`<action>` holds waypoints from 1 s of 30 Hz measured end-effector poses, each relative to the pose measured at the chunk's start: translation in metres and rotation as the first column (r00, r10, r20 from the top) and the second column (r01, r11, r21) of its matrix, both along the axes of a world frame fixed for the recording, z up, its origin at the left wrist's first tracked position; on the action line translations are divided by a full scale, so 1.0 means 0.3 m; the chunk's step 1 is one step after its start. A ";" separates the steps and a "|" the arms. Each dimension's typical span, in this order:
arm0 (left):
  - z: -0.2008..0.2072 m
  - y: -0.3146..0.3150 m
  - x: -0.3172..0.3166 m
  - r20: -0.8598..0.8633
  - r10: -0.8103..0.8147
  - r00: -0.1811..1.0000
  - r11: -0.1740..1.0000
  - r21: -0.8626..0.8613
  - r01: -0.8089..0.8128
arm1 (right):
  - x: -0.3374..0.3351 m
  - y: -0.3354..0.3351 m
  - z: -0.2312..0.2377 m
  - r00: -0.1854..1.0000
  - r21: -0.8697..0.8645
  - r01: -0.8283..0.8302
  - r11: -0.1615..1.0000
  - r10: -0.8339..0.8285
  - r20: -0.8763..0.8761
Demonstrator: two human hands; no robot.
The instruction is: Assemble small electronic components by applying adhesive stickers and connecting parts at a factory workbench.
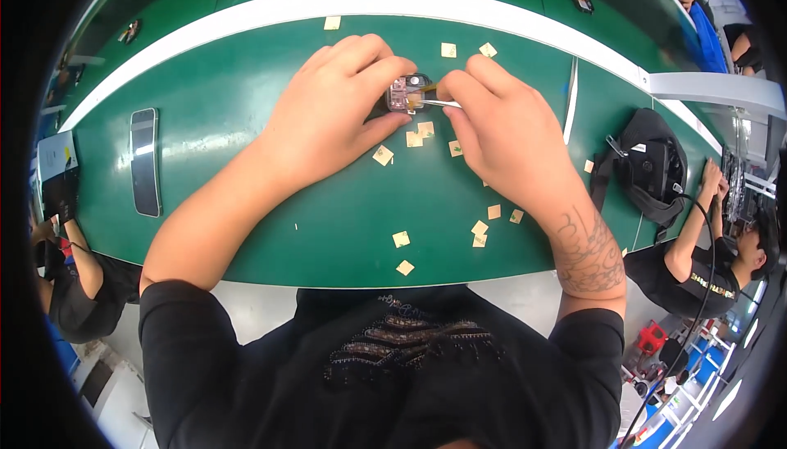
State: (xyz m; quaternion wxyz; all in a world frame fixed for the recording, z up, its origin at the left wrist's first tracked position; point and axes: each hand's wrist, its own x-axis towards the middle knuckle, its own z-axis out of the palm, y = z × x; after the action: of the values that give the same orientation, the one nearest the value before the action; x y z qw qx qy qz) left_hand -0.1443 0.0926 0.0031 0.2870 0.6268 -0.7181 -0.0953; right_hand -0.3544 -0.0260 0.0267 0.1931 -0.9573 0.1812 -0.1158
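Observation:
My left hand (324,109) is closed around a small electronic device (401,98), gripping its left side between thumb and fingers. The device has a dark rounded casing, and its inner parts are exposed. In my right hand (510,128) is a pair of thin metal tweezers (443,103), pinched between thumb and fingers. Their tips reach over the device's right part; whether they grip anything is too small to tell. Several small cream paper squares (382,155) lie on the green table (270,232) around and below my hands.
A smartphone (145,162) rests at the left. On the right lie a black bag (652,162) and a thin white strip (571,101). A white rail (369,2) curves across the far side, with more small devices (582,0) beyond it. Co-workers sit at both sides.

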 end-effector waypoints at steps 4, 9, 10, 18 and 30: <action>-0.006 0.009 -0.026 0.016 0.000 1.000 1.000 -0.015 0.000 | 0.009 0.019 0.010 0.997 -0.089 -0.015 0.996 0.008 -0.078; -0.015 0.008 -0.020 -0.053 -0.018 0.998 1.000 -0.010 0.018 | 0.012 0.012 0.002 0.998 -0.011 0.005 1.000 -0.006 -0.056; -0.017 0.010 -0.018 -0.077 -0.009 0.997 1.000 0.012 0.010 | 0.012 0.005 0.000 0.999 0.042 0.018 0.999 -0.016 -0.045; -0.015 0.003 -0.008 -0.066 -0.025 0.998 0.999 0.039 0.027 | -0.001 -0.073 -0.065 0.988 0.368 -0.055 0.928 -0.004 0.157; -0.018 -0.014 0.007 -0.091 -0.050 0.995 0.998 0.035 0.053 | -0.013 -0.121 -0.040 0.982 0.500 -0.141 0.854 0.055 0.183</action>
State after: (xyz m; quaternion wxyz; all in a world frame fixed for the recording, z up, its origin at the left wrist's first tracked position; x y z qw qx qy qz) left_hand -0.1423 0.0884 -0.0023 0.3045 0.6084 -0.7185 -0.1443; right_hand -0.3582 -0.0622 0.0147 0.4597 -0.8671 0.1398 -0.1311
